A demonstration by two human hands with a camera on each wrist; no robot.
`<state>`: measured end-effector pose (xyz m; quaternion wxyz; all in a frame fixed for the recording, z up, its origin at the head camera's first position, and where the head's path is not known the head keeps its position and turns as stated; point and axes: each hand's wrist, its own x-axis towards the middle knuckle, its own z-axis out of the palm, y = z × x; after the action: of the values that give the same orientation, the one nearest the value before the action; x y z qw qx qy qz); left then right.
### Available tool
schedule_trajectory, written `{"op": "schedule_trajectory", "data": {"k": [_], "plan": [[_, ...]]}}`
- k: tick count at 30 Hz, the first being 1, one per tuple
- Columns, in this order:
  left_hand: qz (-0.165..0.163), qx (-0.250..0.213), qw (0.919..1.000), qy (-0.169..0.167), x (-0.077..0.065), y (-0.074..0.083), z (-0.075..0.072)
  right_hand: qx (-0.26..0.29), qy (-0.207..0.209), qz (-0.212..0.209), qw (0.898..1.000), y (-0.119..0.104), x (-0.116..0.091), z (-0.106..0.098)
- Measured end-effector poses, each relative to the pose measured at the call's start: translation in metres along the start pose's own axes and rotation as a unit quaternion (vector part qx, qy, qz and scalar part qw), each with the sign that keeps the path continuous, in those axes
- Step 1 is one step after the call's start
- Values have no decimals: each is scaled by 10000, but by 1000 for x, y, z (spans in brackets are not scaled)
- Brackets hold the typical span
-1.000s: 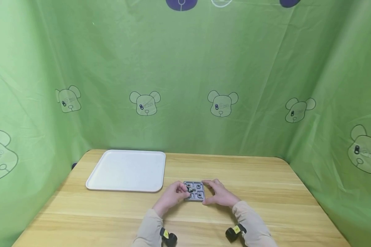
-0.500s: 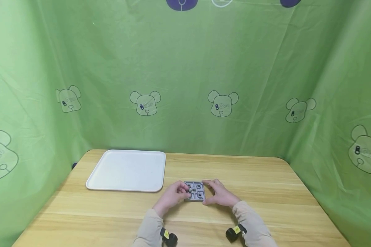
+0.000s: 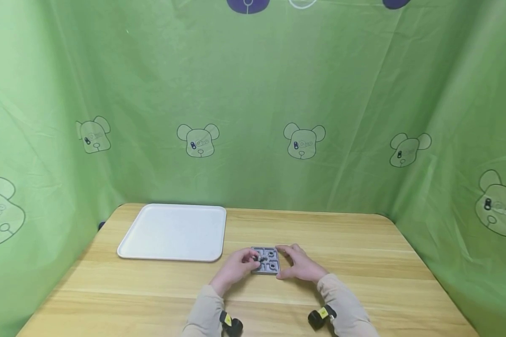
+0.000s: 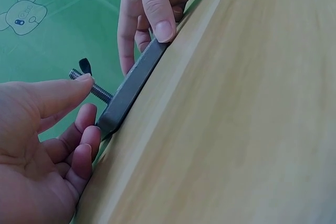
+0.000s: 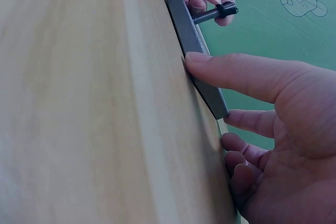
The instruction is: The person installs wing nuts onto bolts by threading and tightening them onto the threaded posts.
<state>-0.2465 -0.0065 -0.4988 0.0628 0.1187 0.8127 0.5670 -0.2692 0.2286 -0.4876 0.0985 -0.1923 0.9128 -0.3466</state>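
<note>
A square grey metal plate [image 3: 269,269] with raised round bosses lies flat on the wooden table. From its left side rises a threaded stud [image 4: 101,92] carrying a black wing nut [image 4: 85,66]. My left hand [image 3: 235,267] pinches this wing nut between thumb and index finger, its other fingers curled near the plate's edge. On the opposite side my right hand [image 3: 300,267] grips the plate by its edges, thumb at the near corner and fingers at the far one. In the right wrist view the wing nut [image 5: 227,9] sits near the stud's upper end.
A white rectangular tray [image 3: 173,232] lies at the back left of the table [image 3: 341,243]. Green curtains [image 3: 253,84] printed with bear heads hang behind and at both sides. Each wrist bears a black camera on a strap.
My left thumb and fingertips have shifted slightly around the wing nut, its dark wing showing, then mostly covered, then showing again. The right hand and the plate have stayed in place.
</note>
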Motion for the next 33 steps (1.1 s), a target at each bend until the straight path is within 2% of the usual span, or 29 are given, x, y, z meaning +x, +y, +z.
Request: {"op": "schedule_trajectory", "data": {"k": [7,16,33], "plan": [[13,42,10000,0,0,1,1,-17,-2,21,10000,0,0,0],[-299,-475,9984,67,-3,3,-3,-60,8,-34,10000,-1,0,0],[-159,-304,9994,-5,-1,0,-4,-43,5,-14,10000,0,-1,0]]}}
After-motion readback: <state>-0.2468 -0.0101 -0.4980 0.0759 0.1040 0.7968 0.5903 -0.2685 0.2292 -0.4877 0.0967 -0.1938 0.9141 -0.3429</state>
